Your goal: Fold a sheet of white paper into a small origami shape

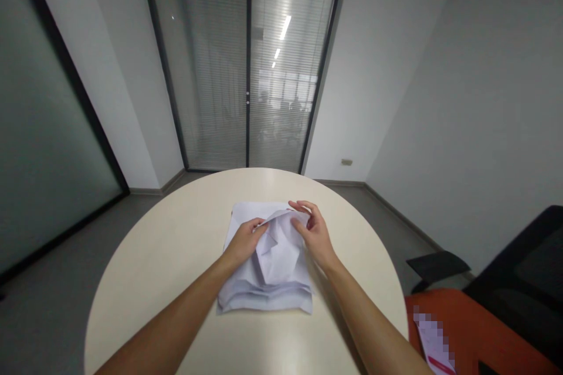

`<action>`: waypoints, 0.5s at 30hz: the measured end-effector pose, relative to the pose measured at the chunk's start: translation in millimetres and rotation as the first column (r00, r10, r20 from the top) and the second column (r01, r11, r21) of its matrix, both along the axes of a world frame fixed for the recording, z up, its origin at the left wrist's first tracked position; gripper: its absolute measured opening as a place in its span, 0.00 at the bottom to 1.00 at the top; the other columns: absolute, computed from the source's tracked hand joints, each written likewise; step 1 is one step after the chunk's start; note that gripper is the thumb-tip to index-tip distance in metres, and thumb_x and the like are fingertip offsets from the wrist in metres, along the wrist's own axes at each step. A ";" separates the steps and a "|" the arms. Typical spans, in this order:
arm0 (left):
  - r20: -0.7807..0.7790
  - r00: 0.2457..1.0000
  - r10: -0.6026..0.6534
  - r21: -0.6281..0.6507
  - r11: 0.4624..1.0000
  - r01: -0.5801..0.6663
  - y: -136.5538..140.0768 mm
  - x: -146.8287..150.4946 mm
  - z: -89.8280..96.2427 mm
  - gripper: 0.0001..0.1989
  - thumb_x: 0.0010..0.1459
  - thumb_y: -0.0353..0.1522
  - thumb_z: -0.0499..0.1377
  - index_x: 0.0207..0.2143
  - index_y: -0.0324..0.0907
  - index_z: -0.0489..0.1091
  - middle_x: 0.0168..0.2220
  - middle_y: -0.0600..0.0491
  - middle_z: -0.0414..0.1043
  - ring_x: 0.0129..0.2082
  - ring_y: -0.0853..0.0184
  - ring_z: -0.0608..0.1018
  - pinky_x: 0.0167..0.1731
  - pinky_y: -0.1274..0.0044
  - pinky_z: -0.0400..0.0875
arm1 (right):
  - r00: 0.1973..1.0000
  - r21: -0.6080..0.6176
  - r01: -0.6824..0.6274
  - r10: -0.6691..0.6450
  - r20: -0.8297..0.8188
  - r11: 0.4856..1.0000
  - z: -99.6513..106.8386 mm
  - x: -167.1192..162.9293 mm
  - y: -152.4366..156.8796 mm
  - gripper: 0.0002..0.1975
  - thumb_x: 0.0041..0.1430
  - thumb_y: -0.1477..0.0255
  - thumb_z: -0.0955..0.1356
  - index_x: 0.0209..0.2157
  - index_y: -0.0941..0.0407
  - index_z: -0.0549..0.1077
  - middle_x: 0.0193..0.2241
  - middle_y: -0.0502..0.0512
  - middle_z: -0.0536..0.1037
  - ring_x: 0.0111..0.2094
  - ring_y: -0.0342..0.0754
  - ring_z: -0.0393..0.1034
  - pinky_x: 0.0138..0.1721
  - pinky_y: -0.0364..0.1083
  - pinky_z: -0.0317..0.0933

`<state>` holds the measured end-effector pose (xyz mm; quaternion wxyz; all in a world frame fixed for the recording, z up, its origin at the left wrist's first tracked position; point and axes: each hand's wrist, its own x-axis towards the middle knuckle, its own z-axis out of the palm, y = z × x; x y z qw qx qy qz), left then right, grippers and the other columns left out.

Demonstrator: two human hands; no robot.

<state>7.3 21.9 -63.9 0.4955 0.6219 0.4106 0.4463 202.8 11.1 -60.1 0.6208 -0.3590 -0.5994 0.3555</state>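
A creased sheet of white paper (281, 255) is held up between both hands, its upper edge raised and folds running down its middle. My left hand (247, 239) pinches it at the upper left edge, thumb on top. At the upper right, my right hand (315, 231) grips the same sheet between thumb and fingers, with a couple of fingertips reaching past the far edge. Beneath lies a stack of white paper (264, 303) with wavy, curled near edges. The fingers behind the sheet are partly hidden.
The paper lies on a round cream table (153, 269). To the right stands an office chair with an orange seat (479, 328) and black armrest (438, 266); a paper with a red pen-like item (441, 365) rests on the seat. Beyond the table are glass doors (248, 70) with blinds.
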 end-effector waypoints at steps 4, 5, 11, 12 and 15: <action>0.048 0.998 -0.045 -0.107 0.993 0.050 0.0 -2.7 -0.9 0.22 0.53 0.48 0.59 0.34 0.37 0.74 0.31 0.50 0.78 0.31 0.60 0.77 0.35 0.72 0.68 | 0.991 -0.039 0.092 -0.087 0.101 0.995 -9.8 0.7 6.0 0.17 0.62 0.61 0.69 0.51 0.51 0.71 0.42 0.56 0.81 0.38 0.53 0.76 0.37 0.50 0.71; 0.056 0.997 -0.055 -0.124 0.990 0.061 -0.7 -3.0 -0.9 0.22 0.53 0.49 0.59 0.34 0.37 0.74 0.30 0.50 0.78 0.30 0.60 0.77 0.34 0.73 0.68 | 0.983 -0.012 0.120 -0.118 0.139 0.993 -11.0 0.5 6.0 0.16 0.63 0.62 0.68 0.51 0.51 0.72 0.41 0.56 0.81 0.38 0.53 0.76 0.37 0.50 0.71; -0.089 0.993 -0.079 0.031 0.996 0.082 -5.9 -3.2 2.7 0.18 0.52 0.41 0.60 0.39 0.37 0.76 0.40 0.46 0.80 0.42 0.55 0.79 0.44 0.70 0.69 | 0.855 0.329 0.188 -0.319 0.409 0.925 -2.8 4.7 -2.3 0.19 0.64 0.70 0.66 0.56 0.49 0.69 0.51 0.58 0.76 0.52 0.55 0.72 0.52 0.55 0.67; -0.121 0.989 -0.084 0.059 0.994 0.092 -7.0 -2.9 3.0 0.18 0.53 0.40 0.60 0.40 0.37 0.76 0.42 0.46 0.80 0.43 0.54 0.78 0.46 0.70 0.68 | 0.817 0.384 0.156 -0.337 0.468 0.910 0.1 6.4 -4.0 0.18 0.65 0.71 0.66 0.56 0.49 0.70 0.53 0.58 0.76 0.54 0.54 0.70 0.54 0.55 0.65; -0.170 0.979 -0.114 0.073 0.989 0.128 -9.5 -2.2 2.1 0.19 0.57 0.41 0.58 0.44 0.37 0.75 0.44 0.46 0.79 0.44 0.55 0.78 0.46 0.70 0.68 | 0.699 0.483 0.060 -0.383 0.604 0.873 7.4 11.3 -7.4 0.15 0.67 0.73 0.65 0.53 0.48 0.72 0.48 0.56 0.78 0.50 0.53 0.72 0.52 0.55 0.65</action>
